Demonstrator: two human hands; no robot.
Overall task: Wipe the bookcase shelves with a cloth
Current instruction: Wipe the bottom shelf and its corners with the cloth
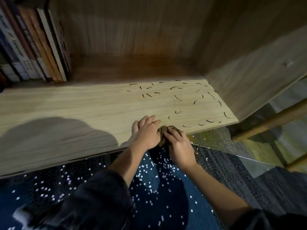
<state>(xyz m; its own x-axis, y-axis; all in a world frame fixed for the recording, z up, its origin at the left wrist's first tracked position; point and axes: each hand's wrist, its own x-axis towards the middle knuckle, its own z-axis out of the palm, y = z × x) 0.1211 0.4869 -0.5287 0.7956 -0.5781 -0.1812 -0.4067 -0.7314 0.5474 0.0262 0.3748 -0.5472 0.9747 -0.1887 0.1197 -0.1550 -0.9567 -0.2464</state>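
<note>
1. Cloth, brown and bunched into a lump, is seen at the front edge of the shelf, beyond a dark blue sequinned fabric and two dark sleeves nearest the camera.
2. The cloth is gripped by the right hand, whose fingers are curled over its top and right side.
3. The left hand is laid flat on the shelf just left of the cloth, its fingers stretched out and close together, with the hand's edge touching the lump.
4. Short, dark, curved marks are scattered over the right part of the shelf, beyond and to the right of both hands.
5. A row of upright books is stood at the far left; writing is printed on the spines, but it is too blurred to be read with certainty.
6. The shelf is closed on the right by a wooden side panel and at the rear by a shadowed back panel.
</note>
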